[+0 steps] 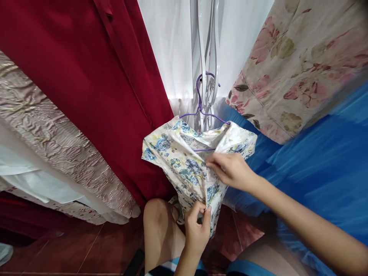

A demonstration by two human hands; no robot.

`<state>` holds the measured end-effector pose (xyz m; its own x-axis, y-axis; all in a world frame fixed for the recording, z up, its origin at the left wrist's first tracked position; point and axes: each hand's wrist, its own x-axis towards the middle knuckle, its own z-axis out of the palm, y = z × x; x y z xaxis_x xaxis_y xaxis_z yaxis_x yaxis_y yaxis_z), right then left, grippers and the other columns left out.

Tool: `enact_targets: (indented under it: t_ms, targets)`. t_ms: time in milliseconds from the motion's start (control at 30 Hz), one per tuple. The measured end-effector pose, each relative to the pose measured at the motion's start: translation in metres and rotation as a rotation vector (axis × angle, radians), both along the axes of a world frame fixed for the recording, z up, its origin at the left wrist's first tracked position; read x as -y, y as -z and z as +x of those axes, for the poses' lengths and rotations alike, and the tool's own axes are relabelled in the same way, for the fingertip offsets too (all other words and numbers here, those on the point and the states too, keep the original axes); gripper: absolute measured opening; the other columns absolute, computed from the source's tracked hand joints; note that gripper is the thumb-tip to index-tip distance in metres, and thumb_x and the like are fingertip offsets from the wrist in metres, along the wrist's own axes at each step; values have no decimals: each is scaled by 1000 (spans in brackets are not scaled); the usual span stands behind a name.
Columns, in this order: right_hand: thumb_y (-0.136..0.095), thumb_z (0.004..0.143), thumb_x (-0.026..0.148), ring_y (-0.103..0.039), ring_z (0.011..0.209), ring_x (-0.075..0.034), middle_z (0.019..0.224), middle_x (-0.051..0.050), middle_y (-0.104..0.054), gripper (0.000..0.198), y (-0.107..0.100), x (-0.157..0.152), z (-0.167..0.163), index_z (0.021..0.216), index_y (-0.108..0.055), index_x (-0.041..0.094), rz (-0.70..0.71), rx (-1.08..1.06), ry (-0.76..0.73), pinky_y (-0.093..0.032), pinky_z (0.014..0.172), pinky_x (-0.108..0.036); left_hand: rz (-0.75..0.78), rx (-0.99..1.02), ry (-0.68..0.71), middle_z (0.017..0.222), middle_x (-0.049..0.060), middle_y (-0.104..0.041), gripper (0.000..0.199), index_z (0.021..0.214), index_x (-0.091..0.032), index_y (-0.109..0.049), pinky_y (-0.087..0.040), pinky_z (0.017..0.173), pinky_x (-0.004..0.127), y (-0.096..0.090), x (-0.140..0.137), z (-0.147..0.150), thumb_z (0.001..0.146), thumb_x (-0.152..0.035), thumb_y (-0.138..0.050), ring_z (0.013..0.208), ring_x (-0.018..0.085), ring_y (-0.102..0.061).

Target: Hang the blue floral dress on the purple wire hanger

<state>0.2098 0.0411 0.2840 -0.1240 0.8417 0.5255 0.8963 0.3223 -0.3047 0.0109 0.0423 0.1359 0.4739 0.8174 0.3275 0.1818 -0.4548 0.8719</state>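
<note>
A white blouse (179, 168) printed with blue and yellow flowers hangs on a purple wire hanger (199, 97). Its neckline spreads open, and the hanger's lower bar shows inside. My right hand (230, 170) pinches the front edge of the blouse just below the neckline. Lower down, my left hand (198, 222) pinches the same front edge between thumb and fingers. Any button or fastener under my fingertips is too small or covered to make out.
The hanger's hook hangs on a white metal frame (217, 50). To the left hang a dark red cloth (86, 76) and a textured pinkish garment (66, 138). A floral cloth (304, 76) and blue tulle (322, 161) hang on the right. Red tiles (94, 249) cover the floor.
</note>
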Motion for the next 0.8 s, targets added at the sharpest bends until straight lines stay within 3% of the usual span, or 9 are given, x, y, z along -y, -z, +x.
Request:
enact_targets:
  t_ms: [167, 267, 400, 500, 600, 633, 700, 800]
  targets:
    - [-52, 95, 20, -61, 65, -14, 77, -2, -70, 13, -50, -31, 23, 93, -64, 17, 131, 111, 68, -35, 60, -24, 76, 3, -20, 63, -2, -47, 25, 72, -21, -45, -41, 61, 24, 19, 4, 5, 95, -26, -55, 60, 14, -49]
    - [-55, 93, 20, -59, 63, -14, 75, -1, -70, 11, -68, -41, 27, 94, -66, 17, 152, 141, 119, -33, 59, -25, 87, 23, -6, 65, -2, -49, 24, 73, -19, -47, -41, 63, 22, 33, 4, 9, 96, -24, -54, 62, 12, -51]
    - [-56, 93, 22, -56, 60, -14, 73, -1, -68, 9, -73, -46, 30, 92, -64, 18, 196, 107, 173, -31, 59, -25, 61, 21, 35, 68, -2, -50, 23, 75, -19, -46, -42, 65, 21, 49, 6, 12, 96, -21, -54, 65, 12, -51]
    - [-55, 93, 18, -53, 59, -12, 74, 0, -66, 8, -67, -42, 28, 94, -63, 18, 218, 43, 177, -33, 59, -25, 71, 24, 82, 72, -1, -53, 18, 79, -18, -49, -45, 68, 23, 43, -3, 10, 96, -19, -55, 69, 12, -54]
    - [-55, 93, 19, -50, 56, -11, 72, 1, -64, 8, -57, -34, 22, 95, -63, 17, 273, -59, 154, -35, 58, -24, 218, 187, 33, 88, 3, -58, 10, 93, -18, -56, -50, 78, 29, 2, -28, 10, 89, -18, -65, 84, 17, -59]
    - [-56, 93, 19, -50, 56, -10, 70, 2, -62, 8, -53, -32, 20, 94, -63, 17, 298, -81, 144, -36, 58, -24, 294, 271, -25, 93, 5, -59, 16, 99, -17, -58, -51, 85, 32, -20, -40, 12, 87, -17, -68, 91, 19, -61]
    - [-57, 93, 21, -50, 57, -10, 68, 2, -61, 8, -47, -28, 15, 94, -64, 17, 356, -107, 132, -38, 58, -23, 461, 345, -69, 112, 10, -61, 30, 121, -19, -59, -53, 80, 30, -72, -66, 18, 92, -14, -62, 93, 18, -62]
    - [-56, 95, 21, -51, 58, -11, 69, 2, -62, 10, -44, -28, 11, 95, -65, 18, 436, -140, 137, -40, 59, -24, 714, 321, -30, 136, 12, -57, 39, 136, -21, -56, -54, 85, 31, -149, -101, 38, 98, -15, -52, 114, 21, -60]
